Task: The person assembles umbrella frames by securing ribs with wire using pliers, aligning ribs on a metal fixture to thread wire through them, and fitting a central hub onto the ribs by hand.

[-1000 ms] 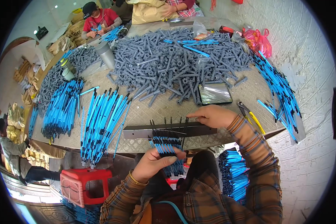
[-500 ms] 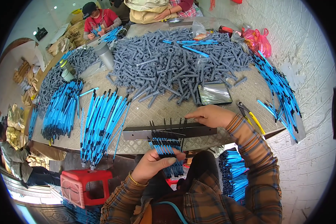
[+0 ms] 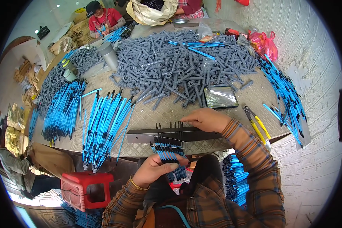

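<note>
My left hand (image 3: 155, 170) is closed round a row of blue rods with black ends (image 3: 165, 155), held just off the table's front edge. Their thin black tips reach up over a dark metal bar (image 3: 207, 137) lying along that edge. Thin pale wires lie across the black parts of the rods. My right hand (image 3: 209, 118) is above the bar, its fingertips pressed together at the top of the rightmost black tip; the thumb is mostly hidden. Beyond it is a black tray of thin wires (image 3: 221, 97).
Loose grey plastic pieces (image 3: 171, 64) form a large heap. Bundles of blue rods lie left (image 3: 106, 125) and right (image 3: 283, 93). Yellow-handled pliers (image 3: 260, 125) lie near my right arm. A red stool (image 3: 87, 190) stands below left. A co-worker (image 3: 104, 21) sits across the table.
My right hand has moved slightly left, and the black tips stand closer together. Across the table, the sack has tilted to show its opening. The person at left now has a brown sack beside them.
</note>
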Demonstrator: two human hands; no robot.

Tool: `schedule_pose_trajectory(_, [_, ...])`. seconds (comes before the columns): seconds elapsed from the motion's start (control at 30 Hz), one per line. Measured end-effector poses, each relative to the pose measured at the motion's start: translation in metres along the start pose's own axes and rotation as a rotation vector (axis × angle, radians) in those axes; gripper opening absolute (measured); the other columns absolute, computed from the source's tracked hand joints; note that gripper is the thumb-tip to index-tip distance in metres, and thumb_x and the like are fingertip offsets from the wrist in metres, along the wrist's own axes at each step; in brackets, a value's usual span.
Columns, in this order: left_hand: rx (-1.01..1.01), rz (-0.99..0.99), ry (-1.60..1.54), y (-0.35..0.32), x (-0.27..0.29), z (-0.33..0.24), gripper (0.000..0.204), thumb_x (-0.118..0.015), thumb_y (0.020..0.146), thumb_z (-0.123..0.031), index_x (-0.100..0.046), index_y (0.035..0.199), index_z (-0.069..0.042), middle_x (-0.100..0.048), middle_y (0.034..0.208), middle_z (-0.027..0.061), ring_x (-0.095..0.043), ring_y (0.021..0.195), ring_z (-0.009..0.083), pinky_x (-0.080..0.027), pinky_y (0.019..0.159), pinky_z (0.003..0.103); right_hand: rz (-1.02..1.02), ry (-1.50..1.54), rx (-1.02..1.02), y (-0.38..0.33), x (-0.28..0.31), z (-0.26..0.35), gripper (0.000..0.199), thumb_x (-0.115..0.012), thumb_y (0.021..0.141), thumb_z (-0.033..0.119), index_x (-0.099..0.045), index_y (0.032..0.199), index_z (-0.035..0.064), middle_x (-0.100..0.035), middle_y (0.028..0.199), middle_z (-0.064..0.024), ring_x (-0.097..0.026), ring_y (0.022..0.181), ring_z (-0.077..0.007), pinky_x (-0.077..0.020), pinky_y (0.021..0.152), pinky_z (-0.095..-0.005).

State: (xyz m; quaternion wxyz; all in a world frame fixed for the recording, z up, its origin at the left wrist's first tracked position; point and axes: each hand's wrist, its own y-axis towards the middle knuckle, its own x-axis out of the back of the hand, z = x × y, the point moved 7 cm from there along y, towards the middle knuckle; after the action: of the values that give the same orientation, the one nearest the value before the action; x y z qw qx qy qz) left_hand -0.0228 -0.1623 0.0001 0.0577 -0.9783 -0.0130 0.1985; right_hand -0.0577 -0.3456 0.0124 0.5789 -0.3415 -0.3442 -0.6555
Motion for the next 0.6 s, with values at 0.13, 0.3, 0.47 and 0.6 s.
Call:
schedule_pose_trajectory(0.13, [-0.003,0.011,-0.002,-0.003,0.004,-0.002,0.024,-0.053,0.088,-0.006,-0.054,0.111,0.001,-0.061,0.107,0.0117,-0.056,0.102,0.0183,-0.044,0.09,0.031,0.039,-0.035,-0.036,0.008,-0.002,0.008,0.028,-0.048,0.085,0.019,-0.06,0.11,0.0194,-0.062,0.09,-0.0168,-0.058,0.084,-0.0353,-0.0462,0.074,-0.0427])
schedule_pose_trajectory(0.3, [0.01,0.014,-0.015,-0.006,0.009,-0.001,0.025,-0.053,0.086,-0.005,-0.054,0.11,0.0,-0.059,0.109,0.016,-0.056,0.105,0.0236,-0.043,0.091,0.035,0.03,-0.043,-0.012,0.015,-0.002,0.016,0.028,-0.048,0.085,0.02,-0.06,0.11,0.0194,-0.061,0.091,-0.0156,-0.058,0.085,-0.0348,-0.0462,0.074,-0.0425])
schedule_pose_trajectory(0.47, [0.034,0.007,-0.006,-0.01,0.014,-0.003,0.026,-0.053,0.086,-0.004,-0.054,0.111,0.0,-0.058,0.111,0.0187,-0.055,0.106,0.0269,-0.043,0.091,0.037,0.03,-0.086,0.027,0.024,-0.006,0.023,0.027,-0.048,0.085,0.02,-0.061,0.108,0.0173,-0.061,0.09,-0.0141,-0.058,0.084,-0.0337,-0.0462,0.073,-0.0426])
schedule_pose_trajectory(0.6, [0.045,0.016,-0.026,-0.008,0.013,-0.003,0.026,-0.053,0.085,-0.004,-0.054,0.111,0.001,-0.058,0.112,0.0186,-0.055,0.107,0.0269,-0.042,0.092,0.037,-0.008,-0.063,0.036,0.025,-0.012,0.018,0.026,-0.048,0.084,0.02,-0.061,0.107,0.0156,-0.061,0.09,-0.0133,-0.058,0.085,-0.0331,-0.0462,0.073,-0.0427])
